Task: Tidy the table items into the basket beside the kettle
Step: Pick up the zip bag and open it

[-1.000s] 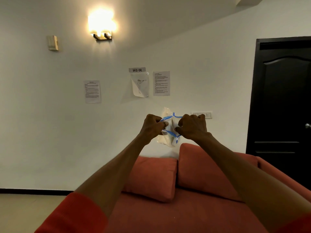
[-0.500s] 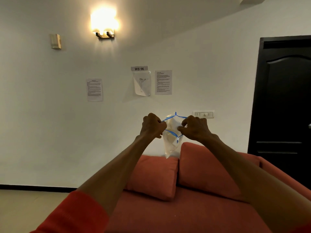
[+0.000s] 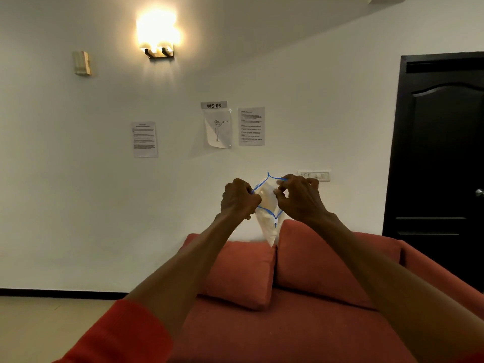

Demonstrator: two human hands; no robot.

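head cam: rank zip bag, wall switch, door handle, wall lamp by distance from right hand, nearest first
1. Zip bag: pinched at its rim by the right hand.
2. Wall switch: just above and behind the hand.
3. Door handle: far right, on the dark door.
4. Wall lamp: high up, left.

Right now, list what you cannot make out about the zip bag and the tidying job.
Head view only:
- Zip bag contents: only pale shapes show through the film.
- Fingertips of left hand and right hand: curled behind the bag's blue rim.
- Table, basket, kettle: outside the frame.
- Wall sheets: print too small to read.
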